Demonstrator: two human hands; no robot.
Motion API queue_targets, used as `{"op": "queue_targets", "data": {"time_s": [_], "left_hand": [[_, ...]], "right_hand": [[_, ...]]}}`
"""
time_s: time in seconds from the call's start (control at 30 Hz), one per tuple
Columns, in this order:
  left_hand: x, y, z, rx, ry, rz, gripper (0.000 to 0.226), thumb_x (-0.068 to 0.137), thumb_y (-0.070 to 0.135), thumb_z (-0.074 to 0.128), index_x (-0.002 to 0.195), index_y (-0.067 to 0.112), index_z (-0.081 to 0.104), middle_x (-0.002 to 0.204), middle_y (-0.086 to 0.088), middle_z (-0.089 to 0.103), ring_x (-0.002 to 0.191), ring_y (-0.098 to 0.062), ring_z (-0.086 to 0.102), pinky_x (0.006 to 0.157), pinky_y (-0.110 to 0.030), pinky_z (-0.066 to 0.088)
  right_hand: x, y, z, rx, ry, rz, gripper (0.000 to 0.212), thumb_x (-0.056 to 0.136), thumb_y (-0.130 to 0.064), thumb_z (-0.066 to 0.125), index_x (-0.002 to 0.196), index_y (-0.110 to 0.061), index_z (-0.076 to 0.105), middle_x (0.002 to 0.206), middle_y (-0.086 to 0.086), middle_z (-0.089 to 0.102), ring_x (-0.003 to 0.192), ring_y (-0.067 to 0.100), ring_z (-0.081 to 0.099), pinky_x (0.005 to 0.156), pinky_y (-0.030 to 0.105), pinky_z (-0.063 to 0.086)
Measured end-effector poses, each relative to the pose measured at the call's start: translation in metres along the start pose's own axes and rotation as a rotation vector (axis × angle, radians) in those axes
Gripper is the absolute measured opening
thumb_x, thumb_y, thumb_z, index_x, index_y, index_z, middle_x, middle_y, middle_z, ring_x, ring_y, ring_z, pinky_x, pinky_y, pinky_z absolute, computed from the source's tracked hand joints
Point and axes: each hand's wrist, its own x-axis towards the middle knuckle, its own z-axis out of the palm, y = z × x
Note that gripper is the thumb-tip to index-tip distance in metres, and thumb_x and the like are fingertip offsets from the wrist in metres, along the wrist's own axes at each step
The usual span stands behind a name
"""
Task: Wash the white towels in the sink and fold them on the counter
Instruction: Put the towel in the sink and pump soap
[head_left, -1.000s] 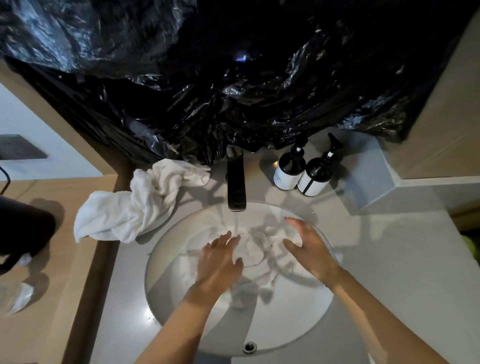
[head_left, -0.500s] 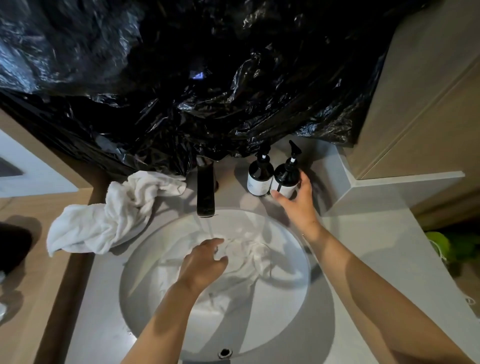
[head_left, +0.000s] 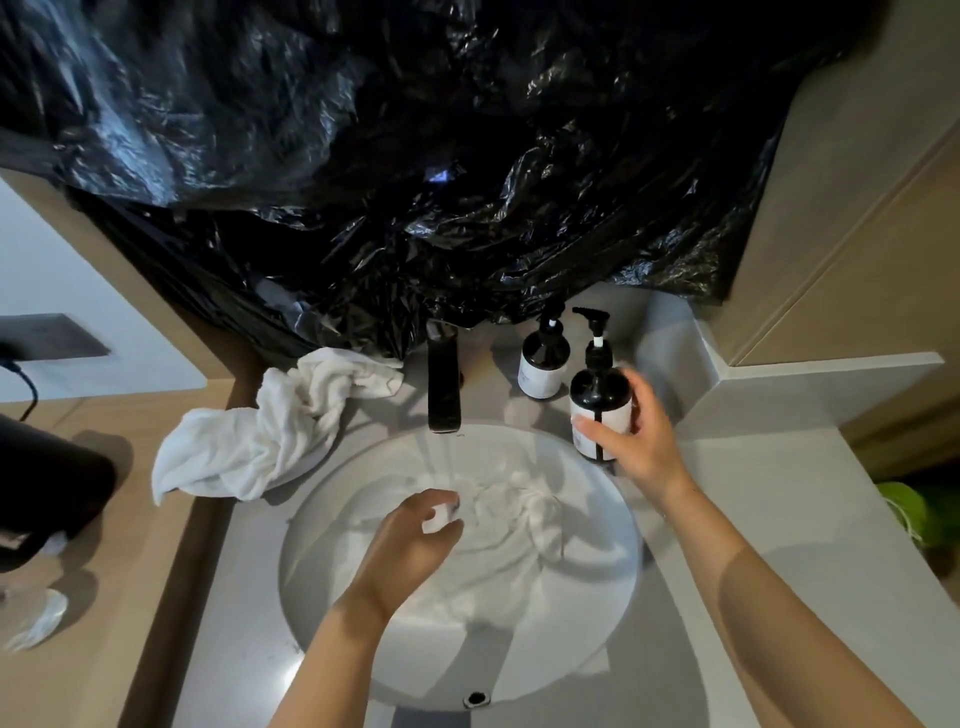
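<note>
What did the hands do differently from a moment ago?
The right hand left the round white sink, reached back and gripped the nearer dark pump bottle, lifting it forward. The left hand stayed on the wet white towel; water keeps running.

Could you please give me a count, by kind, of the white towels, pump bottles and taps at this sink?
White towels: 2, towel in the sink and towel on the counter
Pump bottles: 2, held bottle and standing bottle
Taps: 1, faucet
Total: 5
</note>
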Motion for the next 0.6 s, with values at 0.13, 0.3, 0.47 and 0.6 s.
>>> {"op": "queue_targets", "data": {"time_s": [0.13,0.3,0.47,0.6], "left_hand": [[-0.015,0.008,-0.015,-0.123,0.064,0.069,0.024,0.09,0.03,0.067,0.106,0.046,0.061,0.115,0.022,0.06,0.113,0.0,0.056,0.08,-0.014,0.044],[-0.033,0.025,-0.044,-0.222,0.04,0.188,0.022,0.091,0.031,0.065,0.112,0.039,0.065,0.116,0.02,0.065,0.113,0.0,0.058,0.093,-0.026,0.047],[-0.053,0.047,-0.057,-0.337,-0.051,0.281,0.028,0.099,0.033,0.053,0.127,0.033,0.059,0.128,0.021,0.058,0.112,0.019,0.051,0.092,-0.002,0.039],[-0.056,0.053,-0.053,-0.34,-0.129,0.283,0.031,0.098,0.036,0.049,0.127,0.031,0.06,0.127,0.024,0.057,0.117,0.021,0.046,0.109,-0.015,0.034]], "right_hand": [[-0.044,-0.021,-0.001,-0.075,-0.22,0.01,0.059,0.071,-0.008,0.084,0.116,-0.035,0.055,0.106,-0.018,0.065,0.101,-0.003,0.06,0.084,0.01,0.045],[-0.082,-0.022,0.009,-0.228,-0.464,0.097,0.065,0.066,-0.022,0.085,0.122,-0.036,0.056,0.117,-0.012,0.065,0.113,0.007,0.059,0.101,0.027,0.045],[-0.097,-0.03,0.023,-0.321,-0.516,0.125,0.055,0.061,-0.038,0.079,0.109,-0.052,0.056,0.101,-0.011,0.068,0.095,0.013,0.065,0.087,0.034,0.056],[-0.101,-0.032,0.028,-0.404,-0.519,0.102,0.054,0.06,-0.05,0.075,0.108,-0.056,0.052,0.1,-0.015,0.066,0.097,0.008,0.062,0.092,0.032,0.052]]}}
